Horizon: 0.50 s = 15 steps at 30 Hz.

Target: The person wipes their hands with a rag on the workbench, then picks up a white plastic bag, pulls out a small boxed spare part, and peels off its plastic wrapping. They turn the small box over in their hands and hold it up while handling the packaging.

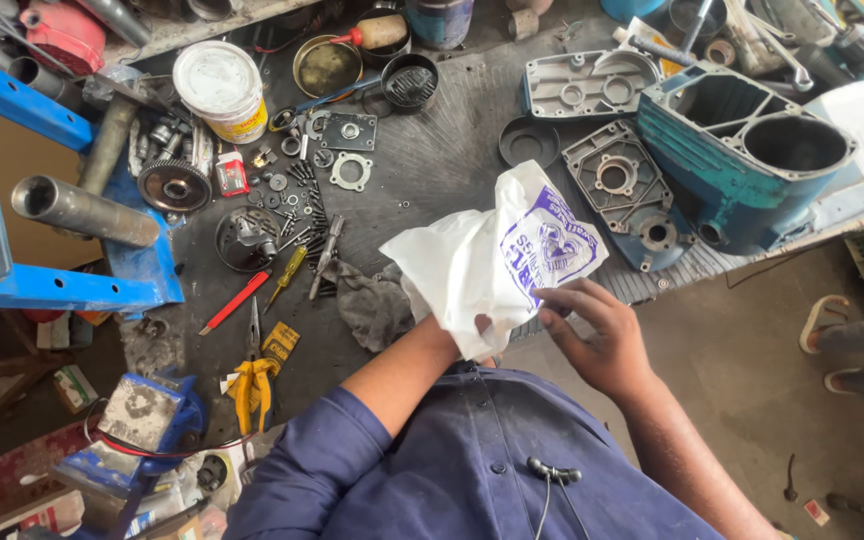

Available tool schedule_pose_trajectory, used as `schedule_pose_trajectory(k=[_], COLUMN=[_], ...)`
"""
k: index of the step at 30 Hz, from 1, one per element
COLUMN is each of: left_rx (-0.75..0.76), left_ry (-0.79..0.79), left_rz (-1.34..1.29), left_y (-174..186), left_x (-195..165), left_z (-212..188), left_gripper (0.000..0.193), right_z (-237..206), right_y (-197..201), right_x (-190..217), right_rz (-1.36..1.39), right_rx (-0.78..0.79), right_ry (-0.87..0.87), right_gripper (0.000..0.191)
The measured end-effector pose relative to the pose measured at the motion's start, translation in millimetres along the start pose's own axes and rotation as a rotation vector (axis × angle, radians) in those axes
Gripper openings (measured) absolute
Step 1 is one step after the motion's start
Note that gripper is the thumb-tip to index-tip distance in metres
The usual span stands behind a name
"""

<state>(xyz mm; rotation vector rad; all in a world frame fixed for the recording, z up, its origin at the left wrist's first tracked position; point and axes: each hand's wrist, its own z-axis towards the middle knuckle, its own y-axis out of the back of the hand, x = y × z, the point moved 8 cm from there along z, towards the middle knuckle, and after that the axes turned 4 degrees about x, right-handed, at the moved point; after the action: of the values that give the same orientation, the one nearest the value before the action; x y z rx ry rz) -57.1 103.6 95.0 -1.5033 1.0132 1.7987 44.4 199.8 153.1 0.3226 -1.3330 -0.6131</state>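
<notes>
Holding white plastic bag (pixel 492 262) over floor, above grey rag (pixel 372 305); left hand (pixel 467 335) gripping bag's lower edge, mostly hidden; right hand (pixel 592 335) pinching printed side. Judging: keeping both grips firm, spreading mouth gently, avoiding tearing film.

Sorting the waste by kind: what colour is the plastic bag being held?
White plastic bag with a purple printed patch, seen in the head view.

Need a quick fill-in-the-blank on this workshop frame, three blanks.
1. Both hands hold a white plastic ____ with purple print.
2. The right hand pinches its lower edge, while the left hand is mostly ____ behind it.
3. The screwdriver lying on the floor has a ____ handle.

Missing words: bag; hidden; red
</notes>
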Motion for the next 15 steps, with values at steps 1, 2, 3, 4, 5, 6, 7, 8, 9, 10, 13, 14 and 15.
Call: schedule_pose_trajectory(k=[1, 2, 3, 4, 5, 6, 7, 8, 9, 10, 13, 14, 15], left_rx=[-0.001, -0.005, -0.007, -0.012, -0.023, -0.029, -0.038, -0.053, -0.066, -0.081, -0.134, -0.156, -0.18], left_ry=[-0.006, -0.013, -0.023, -0.027, -0.034, -0.037, -0.04, -0.042, -0.044, -0.049, -0.066, -0.067, -0.072], left_rz=[-0.007, -0.017, -0.023, -0.025, -0.027, -0.027, -0.025, -0.027, -0.023, -0.022, -0.007, 0.004, 0.019], left_y=[1.5, 3.5, 4.6, 5.2, 5.7, 5.4, 5.1, 5.2, 5.8, 6.8, 12.3, 14.0, 16.9], left_x=[-0.7, -1.7, -3.3, -4.5, -5.9, -6.9, -7.5, -7.9, -7.9, -8.0, -6.9, -6.3, -6.5], left_z=[-1.7, -0.3, -0.7, -0.4, -0.1, -1.3, -1.5, -2.5, -3.9, -5.5, -6.8, -5.5, -4.9], left_gripper=[0.053, 0.053, 0.054, 0.055, 0.056, 0.057, 0.058, 0.059, 0.061, 0.062, 0.066, 0.068, 0.069], right_z=[2.4, 4.7, 8.8, 13.0, 16.2, 20.7, 25.8, 30.7, 35.2, 39.9, 55.9, 61.4, 66.5], right_y=[2.7, 5.0, 5.9, 5.9, 7.0, 8.5, 8.3, 7.5, 6.8, 5.5, -2.8, -7.2, -8.9], right_x=[-6.8, -13.8, -20.7, -26.0, -31.2, -36.6, -41.0, -45.0, -48.4, -49.2, -49.9, -49.6, -49.7], right_rz=[0.006, 0.013, 0.019, 0.02, 0.019, 0.019, 0.03, 0.04, 0.05, 0.035, 0.018, 0.029, 0.031], right_rx=[0.0, 0.002, 0.005, 0.012, 0.018, 0.02, 0.036, 0.056, 0.075, 0.098, 0.169, 0.202, 0.237], right_ry=[-0.017, -0.035, -0.046, -0.037, -0.032, -0.026, -0.007, 0.011, 0.028, 0.074, 0.198, 0.233, 0.269], right_gripper=[0.024, 0.024, 0.024, 0.024, 0.024, 0.024, 0.025, 0.025, 0.026, 0.027, 0.03, 0.032, 0.034])
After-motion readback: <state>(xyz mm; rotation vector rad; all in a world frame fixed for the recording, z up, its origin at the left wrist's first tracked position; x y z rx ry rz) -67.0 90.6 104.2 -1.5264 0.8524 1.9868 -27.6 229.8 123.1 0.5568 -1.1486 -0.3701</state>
